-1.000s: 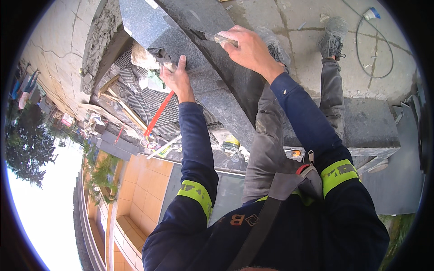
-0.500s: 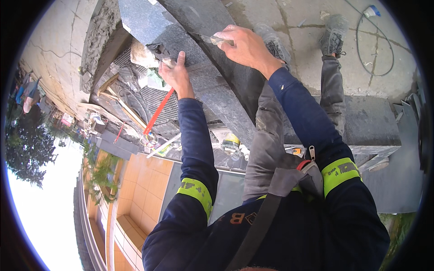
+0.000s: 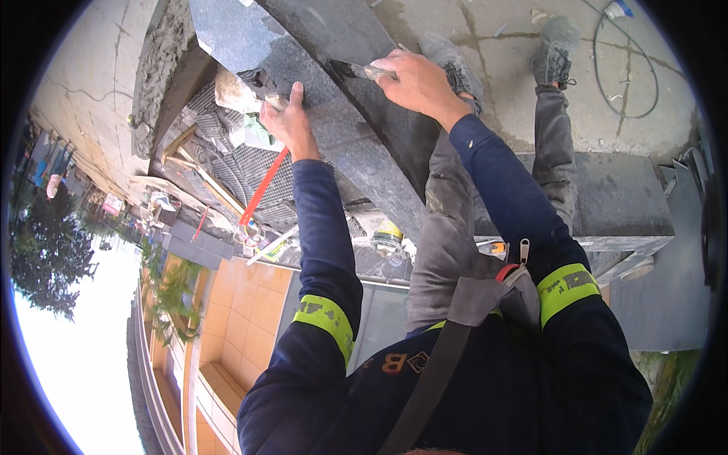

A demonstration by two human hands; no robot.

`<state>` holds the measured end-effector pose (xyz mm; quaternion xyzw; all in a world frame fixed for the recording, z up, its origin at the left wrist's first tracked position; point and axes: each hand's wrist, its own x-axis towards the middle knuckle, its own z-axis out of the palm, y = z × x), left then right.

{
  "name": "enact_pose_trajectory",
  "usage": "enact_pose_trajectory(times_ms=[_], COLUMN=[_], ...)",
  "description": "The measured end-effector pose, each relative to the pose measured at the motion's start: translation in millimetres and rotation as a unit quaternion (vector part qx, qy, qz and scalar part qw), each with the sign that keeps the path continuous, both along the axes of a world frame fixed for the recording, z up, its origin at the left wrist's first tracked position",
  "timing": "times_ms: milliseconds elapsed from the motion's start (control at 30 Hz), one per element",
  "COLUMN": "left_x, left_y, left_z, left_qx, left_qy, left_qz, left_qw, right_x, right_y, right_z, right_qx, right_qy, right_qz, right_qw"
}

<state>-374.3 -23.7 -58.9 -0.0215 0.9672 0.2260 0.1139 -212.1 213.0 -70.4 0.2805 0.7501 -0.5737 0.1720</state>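
Observation:
My right hand [image 3: 417, 85] grips a putty knife [image 3: 377, 73] by its pale, smeared handle. Its thin blade lies against the dark vertical side of a long grey stone slab [image 3: 334, 125], beside a dark wet-looking patch. Closed around the handle of a second putty knife [image 3: 274, 101] is my left hand [image 3: 290, 125], thumb up, over the slab's inner edge. A lump of dark grey paste [image 3: 256, 79] covers that knife's end, so its blade is mostly hidden. The slab's top looks partly wet and shiny.
Left of the slab is a recess with black mesh sheeting [image 3: 258, 174], wood strips [image 3: 216, 189] and a red strap [image 3: 265, 188]. A rough mortar-faced stone [image 3: 163, 83] stands beyond. A cable [image 3: 656, 80] curls on the paving at right. My legs straddle the stone edge.
My right hand has shifted slightly right and down, and more of its blade now shows against the slab's side. My left hand moved a little left with its paste-loaded knife.

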Motion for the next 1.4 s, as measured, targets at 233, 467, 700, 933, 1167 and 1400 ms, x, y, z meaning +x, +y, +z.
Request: enact_pose_trajectory(times_ms=[233, 467, 700, 933, 1167, 1400], left_x=[3.5, 3.3, 3.8, 18.3, 48.3, 47.0], left_y=[-1.1, 3.1, 15.0, 1.1, 51.9, 65.2], left_z=[-0.8, 2.3, 9.5, 41.6, 126.0, 124.0], left_qx=[-0.008, -0.022, -0.094, -0.139, 0.026, 0.143], left_qy=[-0.004, -0.012, 0.009, 0.178, -0.223, -0.227], left_qz=[0.007, 0.013, -0.011, -0.098, -0.139, -0.161], left_qw=[1.0, 1.0, 0.995, 0.969, 0.964, 0.95], right_x=[3.1, 20.8, 46.4, 40.7, 8.0, 1.6], right_y=[-9.2, -16.2, -3.5, 62.9, 83.2, 86.2], right_z=[6.7, 14.4, 26.1, 60.1, 111.6, 96.0], right_qx=[0.003, -0.017, -0.055, -0.184, -0.144, -0.108], right_qy=[0.025, 0.066, 0.074, 0.031, 0.241, 0.245], right_qz=[-0.015, -0.042, -0.027, -0.186, -0.049, -0.061], right_qw=[1.0, 0.997, 0.995, 0.965, 0.958, 0.962])
